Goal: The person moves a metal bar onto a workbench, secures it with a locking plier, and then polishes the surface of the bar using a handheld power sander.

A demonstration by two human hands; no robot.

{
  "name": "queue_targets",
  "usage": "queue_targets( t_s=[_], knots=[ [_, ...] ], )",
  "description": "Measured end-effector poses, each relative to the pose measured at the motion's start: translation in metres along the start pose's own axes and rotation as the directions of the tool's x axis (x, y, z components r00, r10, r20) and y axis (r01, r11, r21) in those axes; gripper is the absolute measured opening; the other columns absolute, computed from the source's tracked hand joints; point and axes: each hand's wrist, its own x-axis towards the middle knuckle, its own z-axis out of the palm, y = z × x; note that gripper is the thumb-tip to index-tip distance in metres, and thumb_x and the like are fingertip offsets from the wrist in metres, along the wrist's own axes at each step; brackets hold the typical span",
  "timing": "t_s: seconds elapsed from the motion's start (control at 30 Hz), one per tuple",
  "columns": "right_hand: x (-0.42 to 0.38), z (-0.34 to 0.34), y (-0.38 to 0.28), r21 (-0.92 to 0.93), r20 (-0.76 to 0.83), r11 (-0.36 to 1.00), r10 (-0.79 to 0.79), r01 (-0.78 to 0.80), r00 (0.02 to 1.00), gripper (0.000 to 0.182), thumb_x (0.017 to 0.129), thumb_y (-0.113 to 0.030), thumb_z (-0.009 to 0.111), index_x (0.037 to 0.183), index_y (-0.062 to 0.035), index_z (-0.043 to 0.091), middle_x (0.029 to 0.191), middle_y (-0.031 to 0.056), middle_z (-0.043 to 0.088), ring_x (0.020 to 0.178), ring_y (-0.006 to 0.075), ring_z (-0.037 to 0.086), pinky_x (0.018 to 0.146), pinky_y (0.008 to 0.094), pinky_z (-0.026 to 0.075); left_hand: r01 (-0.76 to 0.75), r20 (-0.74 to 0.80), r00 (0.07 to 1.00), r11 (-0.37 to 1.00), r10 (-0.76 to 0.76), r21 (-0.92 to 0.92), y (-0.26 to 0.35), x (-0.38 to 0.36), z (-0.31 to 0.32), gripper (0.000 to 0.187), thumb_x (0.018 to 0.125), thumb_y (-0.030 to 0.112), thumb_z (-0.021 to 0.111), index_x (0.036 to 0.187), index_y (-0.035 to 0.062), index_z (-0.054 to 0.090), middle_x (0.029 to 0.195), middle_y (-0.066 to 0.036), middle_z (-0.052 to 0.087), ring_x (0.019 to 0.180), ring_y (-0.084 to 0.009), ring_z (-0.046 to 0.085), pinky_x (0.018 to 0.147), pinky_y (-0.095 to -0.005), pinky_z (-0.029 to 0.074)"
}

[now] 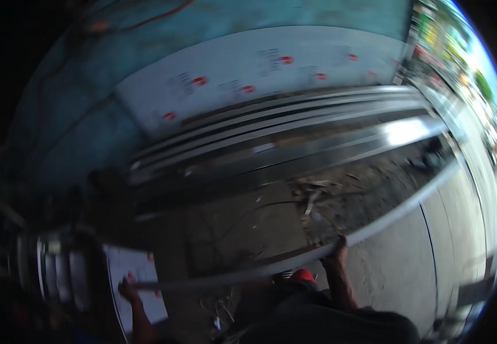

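Observation:
A long grey metal bar (271,267) runs across the view in front of my body, from the lower left up to the right. Near its left end, my left hand (128,289) is closed around it. Farther right, my right hand (338,249) grips the same bar, its fingers wrapped over the edge. Behind my left hand is a white sheet with red marks (136,304). Something red (303,276) shows just below the bar, between my hands. The picture is dim and blurred by motion.
Long metal profiles (294,123) lie side by side beyond the bar, before a white printed panel (225,71) on a blue wall (317,14). Scraps and debris (346,189) cover the ground. A street runs along the right.

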Motion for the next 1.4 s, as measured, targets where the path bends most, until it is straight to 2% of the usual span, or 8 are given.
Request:
queue_targets(
  t_s=[0.13,0.2,0.27,0.33,0.87,1.03,1.07,1.4],
  knots=[
    [0.016,-0.007,-0.012,-0.042,0.284,0.987,0.164,-0.158,0.945,0.057,0.080,-0.052,0.061,0.124,-0.0173,0.051,0.119,0.0181,0.049,0.105,0.0377,0.053,0.086,0.0590,0.046,-0.004,-0.079,0.997,0.998,-0.001,-0.055,0.021,-0.009,0.000,0.058,0.084,0.053,0.067,0.075,-0.0042,0.064,0.060,-0.013,0.060,0.059,-0.0245,0.056,0.063,-0.0424,0.046],
    [0.008,-0.004,0.005,-0.378,0.246,0.816,-0.366,0.437,0.898,0.056,0.082,-0.034,0.069,0.127,-0.0085,0.048,0.116,0.0177,0.053,0.108,0.0359,0.053,0.087,0.0544,0.048,0.042,-0.141,0.989,0.999,-0.042,-0.003,0.030,-0.009,0.001,0.059,0.082,0.053,0.068,0.058,0.0005,0.056,0.054,-0.014,0.053,0.054,-0.0275,0.050,0.060,-0.0440,0.041],
    [0.096,-0.063,-0.018,-0.230,0.888,-0.246,-0.448,0.941,0.100,0.072,0.080,-0.031,0.076,0.134,-0.0038,0.037,0.129,0.0149,0.042,0.106,0.0343,0.055,0.093,0.0484,0.047,0.066,-0.140,0.988,0.997,-0.071,-0.038,0.049,-0.015,0.005,0.058,0.084,0.049,0.067,0.054,0.0014,0.054,0.053,-0.013,0.055,0.052,-0.0258,0.052,0.057,-0.0445,0.040],
    [0.096,-0.048,-0.025,-0.131,0.894,-0.546,-0.426,0.828,-0.139,0.093,0.079,-0.038,0.080,0.144,-0.0025,0.025,0.149,0.0138,0.027,0.107,0.0342,0.055,0.097,0.0473,0.045,0.113,-0.111,0.985,0.984,-0.129,-0.141,0.060,-0.014,0.006,0.058,0.085,0.049,0.066,0.054,0.0016,0.055,0.054,-0.014,0.057,0.052,-0.0258,0.054,0.056,-0.0443,0.041],
    [-0.040,0.099,0.008,-0.360,0.863,-0.402,-0.487,0.842,0.136,0.064,0.076,-0.038,0.082,0.118,0.0005,0.052,0.112,0.0146,0.054,0.099,0.0281,0.058,0.090,0.0395,0.049,0.176,-0.192,0.958,0.965,-0.213,-0.192,0.063,-0.009,0.073,0.047,0.081,0.036,0.073,0.056,0.0012,0.054,0.051,-0.009,0.051,0.050,-0.0155,0.043,0.052,-0.0382,0.037],
    [-0.039,0.120,0.048,-0.566,0.755,0.429,-0.073,0.704,0.652,0.057,0.076,-0.038,0.083,0.110,0.0014,0.060,0.100,0.0148,0.062,0.097,0.0262,0.058,0.087,0.0371,0.050,0.179,-0.197,0.961,0.980,-0.194,-0.092,0.039,-0.018,0.087,0.046,0.082,0.035,0.071,0.057,0.0003,0.054,0.052,-0.012,0.052,0.050,-0.0196,0.045,0.053,-0.0400,0.039],
    [-0.081,0.144,0.064,-0.031,0.994,-0.296,0.090,0.955,0.061,0.037,0.086,-0.028,0.072,0.102,0.0048,0.063,0.085,0.0147,0.064,0.081,0.0253,0.063,0.072,0.0366,0.051,0.186,-0.208,0.957,0.978,-0.202,-0.092,0.028,-0.019,0.092,0.046,0.082,0.035,0.071,0.057,0.0003,0.054,0.052,-0.012,0.052,0.050,-0.0196,0.045,0.053,-0.0400,0.039],
    [0.013,0.114,0.116,-0.269,0.719,-0.273,0.581,0.924,0.381,0.040,0.096,-0.038,0.054,0.109,-0.0018,0.061,0.094,0.0209,0.066,0.088,0.0373,0.064,0.077,0.0473,0.048,0.392,0.097,0.915,0.920,-0.392,0.023,0.056,-0.018,0.068,0.052,0.083,0.050,0.064,0.089,-0.0009,0.069,0.098,-0.025,0.068,0.097,-0.0391,0.065,0.084,-0.0463,0.050]
  ],
)
